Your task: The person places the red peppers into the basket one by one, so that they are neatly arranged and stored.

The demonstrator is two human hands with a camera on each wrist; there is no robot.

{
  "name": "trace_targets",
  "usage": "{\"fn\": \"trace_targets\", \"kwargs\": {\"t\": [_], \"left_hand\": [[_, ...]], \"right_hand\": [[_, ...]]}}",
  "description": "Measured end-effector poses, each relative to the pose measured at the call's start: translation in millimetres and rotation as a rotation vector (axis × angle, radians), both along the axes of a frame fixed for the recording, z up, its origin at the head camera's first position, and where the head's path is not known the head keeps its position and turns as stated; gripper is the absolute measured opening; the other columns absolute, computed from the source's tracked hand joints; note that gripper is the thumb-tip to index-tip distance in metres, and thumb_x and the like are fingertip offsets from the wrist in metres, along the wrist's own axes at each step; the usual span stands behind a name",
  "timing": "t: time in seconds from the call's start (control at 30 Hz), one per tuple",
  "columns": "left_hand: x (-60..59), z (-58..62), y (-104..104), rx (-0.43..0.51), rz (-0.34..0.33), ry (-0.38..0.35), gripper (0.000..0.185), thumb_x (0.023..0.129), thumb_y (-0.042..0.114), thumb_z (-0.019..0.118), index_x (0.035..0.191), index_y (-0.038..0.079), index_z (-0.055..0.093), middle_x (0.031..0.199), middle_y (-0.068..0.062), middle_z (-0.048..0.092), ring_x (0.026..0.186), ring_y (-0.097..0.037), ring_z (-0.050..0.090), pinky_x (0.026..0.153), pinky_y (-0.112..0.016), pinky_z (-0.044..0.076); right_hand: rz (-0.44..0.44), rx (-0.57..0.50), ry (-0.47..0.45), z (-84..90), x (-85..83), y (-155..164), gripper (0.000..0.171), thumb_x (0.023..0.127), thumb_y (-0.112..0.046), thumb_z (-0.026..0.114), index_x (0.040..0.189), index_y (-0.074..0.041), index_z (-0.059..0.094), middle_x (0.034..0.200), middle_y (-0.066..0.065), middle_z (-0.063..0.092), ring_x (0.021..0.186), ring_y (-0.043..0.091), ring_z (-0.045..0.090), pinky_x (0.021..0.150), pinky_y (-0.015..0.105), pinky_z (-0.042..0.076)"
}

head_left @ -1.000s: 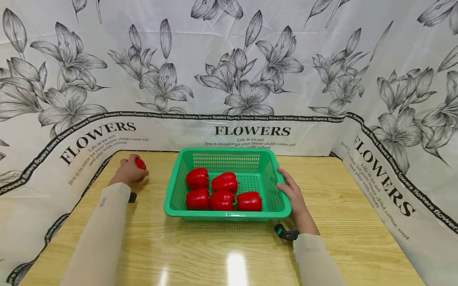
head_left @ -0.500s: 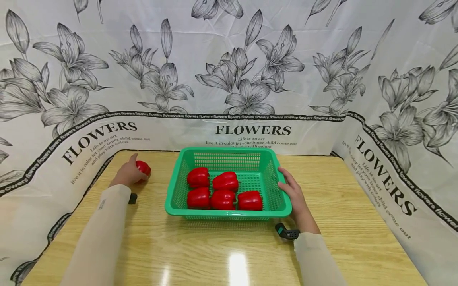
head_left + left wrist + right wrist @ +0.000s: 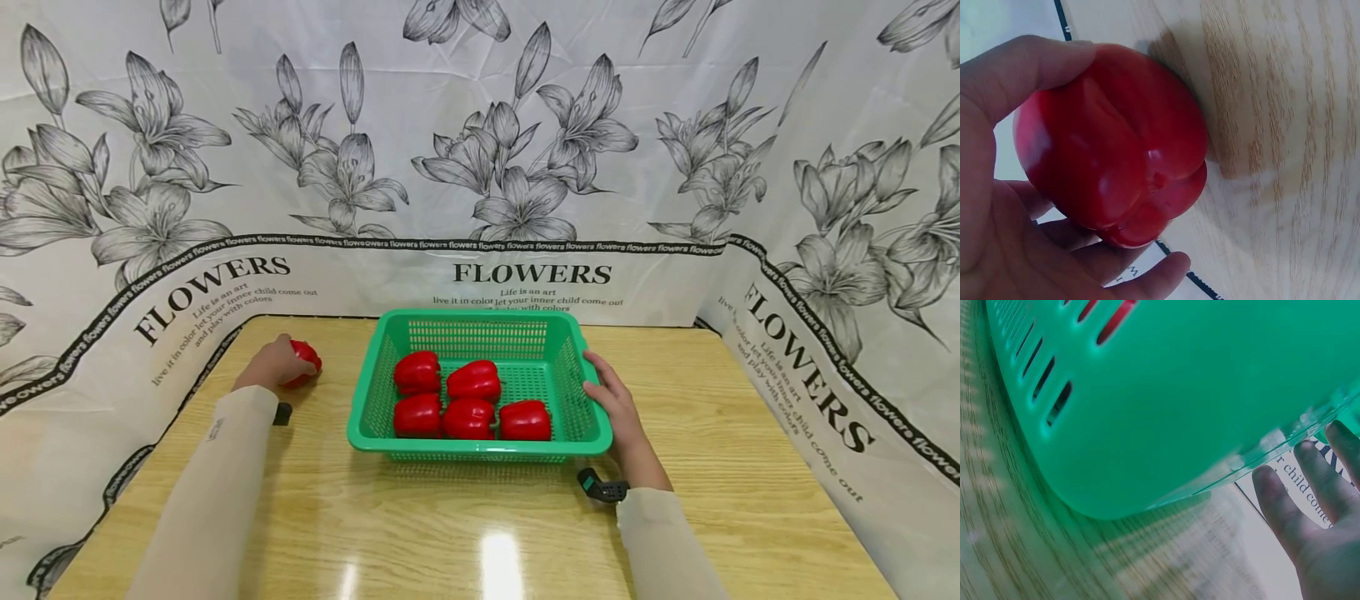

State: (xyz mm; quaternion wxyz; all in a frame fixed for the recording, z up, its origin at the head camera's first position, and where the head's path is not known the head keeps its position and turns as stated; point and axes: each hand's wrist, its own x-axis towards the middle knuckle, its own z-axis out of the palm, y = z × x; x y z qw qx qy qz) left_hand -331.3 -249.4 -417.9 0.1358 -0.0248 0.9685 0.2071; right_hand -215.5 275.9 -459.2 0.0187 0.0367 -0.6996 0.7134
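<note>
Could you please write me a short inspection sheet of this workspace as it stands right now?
Surface: wooden table, glossy with light glare.
Job's things: green basket holding five red peppers; one loose pepper lies left of it.
Clutter: nothing seen.
Hands: left hand grips the loose pepper; right hand rests on the basket's right rim, fingers straight.
Cables: nothing seen; a dark wrist device sits by each sleeve.
Surroundings: white flower-printed sheet walls three sides.

Bare table [image 3: 465, 533] in front; basket [image 3: 480, 450] mid-table, backdrop [image 3: 480, 167] around.
</note>
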Motion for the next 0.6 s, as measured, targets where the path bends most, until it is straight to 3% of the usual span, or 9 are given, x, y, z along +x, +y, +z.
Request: {"fn": "trace_targets", "kwargs": {"t": [0.33, 0.6], "left_hand": [[-1.6, 2.1, 2.6, 0.029, 0.009, 0.032, 0.086, 0.084, 0.032, 0.064, 0.142, -0.013, 0.021, 0.130, -0.035, 0.044, 0.114, -0.046, 0.047, 0.099, -0.057, 0.044], [-0.3, 9.8, 9.8, 0.065, -0.037, 0.068, 0.086, 0.084, 0.035, 0.066, 0.142, -0.011, 0.024, 0.131, -0.033, 0.046, 0.116, -0.045, 0.047, 0.097, -0.055, 0.047]], "right_hand": [[0.006, 0.003, 0.004, 0.2, 0.3, 0.4, 0.055, 0.102, -0.026, 0.044, 0.153, -0.018, 0.025, 0.161, 0.004, 0.019, 0.126, 0.017, 0.037, 0.087, 0.021, 0.049], [0.009, -0.002, 0.005, -1.0, -0.7, 0.5, 0.055, 0.102, -0.027, 0.044, 0.153, -0.019, 0.025, 0.162, 0.003, 0.018, 0.127, 0.016, 0.037, 0.087, 0.020, 0.049]]}}
